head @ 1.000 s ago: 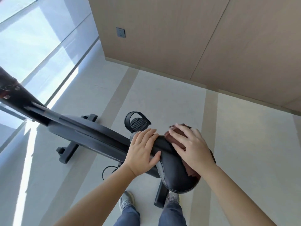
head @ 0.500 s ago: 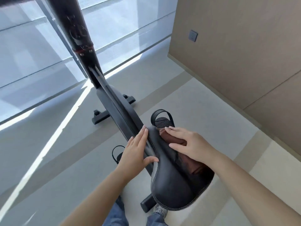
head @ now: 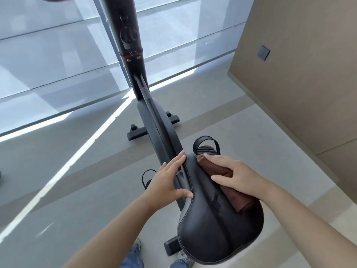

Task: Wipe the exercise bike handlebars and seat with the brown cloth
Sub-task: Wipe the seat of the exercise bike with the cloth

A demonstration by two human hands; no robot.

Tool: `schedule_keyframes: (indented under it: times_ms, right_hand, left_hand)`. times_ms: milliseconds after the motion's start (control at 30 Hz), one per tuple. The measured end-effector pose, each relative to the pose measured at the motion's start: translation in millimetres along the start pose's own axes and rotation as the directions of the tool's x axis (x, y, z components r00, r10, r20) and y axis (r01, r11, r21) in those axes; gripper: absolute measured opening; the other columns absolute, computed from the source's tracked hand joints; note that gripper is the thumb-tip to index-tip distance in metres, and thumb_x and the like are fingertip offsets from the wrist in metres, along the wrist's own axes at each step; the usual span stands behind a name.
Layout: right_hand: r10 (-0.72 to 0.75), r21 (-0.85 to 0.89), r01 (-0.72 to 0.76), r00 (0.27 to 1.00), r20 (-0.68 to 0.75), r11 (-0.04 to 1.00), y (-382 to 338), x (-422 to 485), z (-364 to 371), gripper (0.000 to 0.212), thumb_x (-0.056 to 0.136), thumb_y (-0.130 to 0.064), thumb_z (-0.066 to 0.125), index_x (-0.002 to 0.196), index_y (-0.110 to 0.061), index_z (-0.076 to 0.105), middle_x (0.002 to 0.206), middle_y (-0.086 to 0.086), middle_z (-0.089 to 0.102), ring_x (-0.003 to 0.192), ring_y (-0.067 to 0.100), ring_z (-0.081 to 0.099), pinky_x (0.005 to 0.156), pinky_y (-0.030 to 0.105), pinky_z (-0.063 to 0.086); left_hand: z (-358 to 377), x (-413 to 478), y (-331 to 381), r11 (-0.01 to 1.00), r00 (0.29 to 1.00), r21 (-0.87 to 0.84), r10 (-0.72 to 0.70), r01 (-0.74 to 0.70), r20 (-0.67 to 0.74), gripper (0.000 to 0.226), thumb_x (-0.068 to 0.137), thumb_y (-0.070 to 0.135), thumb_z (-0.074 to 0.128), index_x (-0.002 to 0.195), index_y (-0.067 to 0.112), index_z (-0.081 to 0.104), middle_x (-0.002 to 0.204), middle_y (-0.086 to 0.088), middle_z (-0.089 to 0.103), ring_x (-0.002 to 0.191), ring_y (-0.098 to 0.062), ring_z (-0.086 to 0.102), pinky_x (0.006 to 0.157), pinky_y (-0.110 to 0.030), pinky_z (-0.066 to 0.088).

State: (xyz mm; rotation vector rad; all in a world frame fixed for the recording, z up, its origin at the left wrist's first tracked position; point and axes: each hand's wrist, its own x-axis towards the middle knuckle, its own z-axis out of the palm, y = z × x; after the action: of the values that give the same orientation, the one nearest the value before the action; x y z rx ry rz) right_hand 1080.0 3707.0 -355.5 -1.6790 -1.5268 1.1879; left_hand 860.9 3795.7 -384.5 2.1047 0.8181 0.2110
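Brown cloth (head: 240, 201) under right hand (head: 239, 176).

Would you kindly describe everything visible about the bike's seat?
The seat is a black saddle, leather-like with pale stitching along its rim and a central groove, narrow nose pointing away toward the frame. The left hand rests with straight fingers along its left edge; the right hand presses the folded brown cloth onto its right side.

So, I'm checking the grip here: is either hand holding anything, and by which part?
Nothing is gripped. The right hand presses the brown cloth flat on the seat; the left hand rests straight-fingered on the seat's left edge.
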Motion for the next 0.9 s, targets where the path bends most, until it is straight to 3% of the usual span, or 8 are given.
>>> schedule_keyframes:
  times_ms: [100,233,333,433,533,733,800,900]
  right_hand:
    - [-0.009,-0.032,0.009,1.000,0.003,0.999,1.8,-27.2,-6.2,0.059,0.082,-0.015,0.065,0.115,-0.060,0.046,0.123,-0.041,0.047,0.117,-0.017,0.041,0.094,-0.002,0.024]
    - [-0.031,-0.063,0.025,0.995,-0.095,0.998,-12.3,16.9,3.7,0.051,0.085,-0.012,0.063,0.125,-0.040,0.047,0.127,-0.019,0.051,0.117,-0.009,0.043,0.097,0.001,0.024]
    - [0.000,0.007,0.000,0.995,-0.098,1.000,-21.3,50.7,14.1,0.046,0.087,-0.009,0.058,0.129,-0.024,0.049,0.130,-0.007,0.053,0.119,0.001,0.046,0.101,0.009,0.027]
    - [0.025,0.046,-0.022,0.998,-0.061,0.999,-17.5,36.4,10.1,0.050,0.086,-0.010,0.060,0.129,-0.032,0.047,0.126,-0.019,0.051,0.114,-0.010,0.044,0.094,0.000,0.028]
    - [0.052,-0.025,-0.052,0.999,0.005,0.998,-6.3,-12.7,-4.6,0.053,0.084,-0.010,0.062,0.124,-0.042,0.047,0.125,-0.025,0.050,0.117,-0.012,0.043,0.101,0.006,0.028]
    - [0.065,-0.148,-0.092,0.982,-0.179,0.985,-0.7,-76.0,-3.6,0.053,0.082,-0.007,0.060,0.112,-0.051,0.055,0.127,-0.028,0.049,0.118,-0.005,0.045,0.100,0.010,0.028]
    - [0.122,-0.141,-0.144,0.981,-0.152,0.979,-6.1,-57.2,-3.8,0.046,0.083,-0.012,0.061,0.115,-0.045,0.057,0.123,-0.023,0.053,0.115,0.000,0.049,0.096,0.006,0.029]
    - [0.232,-0.183,-0.237,0.971,-0.051,0.954,-8.1,-21.7,-6.7,0.040,0.084,-0.018,0.062,0.121,-0.033,0.057,0.124,-0.007,0.059,0.115,0.008,0.051,0.100,0.021,0.034]
  left_hand:
    - [-0.1,0.4,3.1,1.000,1.000,0.021,0.009,-0.009,-0.017,0.103,0.061,0.045,0.079,0.142,0.020,0.022,0.142,0.028,0.006,0.131,0.002,0.017,0.111,-0.045,0.022]
    - [-4.3,4.0,7.7,0.996,1.000,0.084,0.010,-0.009,-0.016,0.103,0.058,0.046,0.080,0.141,0.015,0.027,0.144,0.018,0.014,0.135,-0.008,0.022,0.111,-0.044,0.022]
    - [-6.3,4.4,8.4,0.993,1.000,0.116,0.006,-0.005,-0.004,0.105,0.058,0.050,0.077,0.141,0.014,0.026,0.146,0.014,0.016,0.136,-0.012,0.022,0.111,-0.043,0.021]
    - [-5.5,3.8,9.0,0.992,1.000,0.125,0.011,-0.010,-0.003,0.104,0.059,0.050,0.077,0.141,0.015,0.025,0.146,0.015,0.014,0.136,-0.011,0.021,0.112,-0.041,0.018]
    - [-5.3,4.5,9.1,0.991,1.000,0.130,0.013,-0.011,-0.013,0.102,0.060,0.047,0.078,0.141,0.016,0.025,0.141,0.020,0.011,0.135,-0.010,0.021,0.113,-0.039,0.016]
    - [-7.0,7.8,10.4,0.961,0.999,0.274,0.032,-0.039,0.031,0.105,0.063,0.052,0.073,0.143,0.011,0.019,0.153,0.001,0.015,0.137,-0.017,0.018,0.111,-0.032,0.011]
    - [-8.1,10.0,12.7,0.938,0.997,0.343,0.025,-0.049,0.074,0.106,0.065,0.054,0.069,0.143,0.007,0.015,0.153,-0.005,0.012,0.138,-0.020,0.015,0.111,-0.031,0.007]
    - [-11.2,13.7,16.5,0.897,0.989,0.432,0.038,-0.098,0.145,0.105,0.070,0.057,0.064,0.143,0.003,0.011,0.154,-0.010,0.008,0.139,-0.022,0.009,0.112,-0.032,0.002]
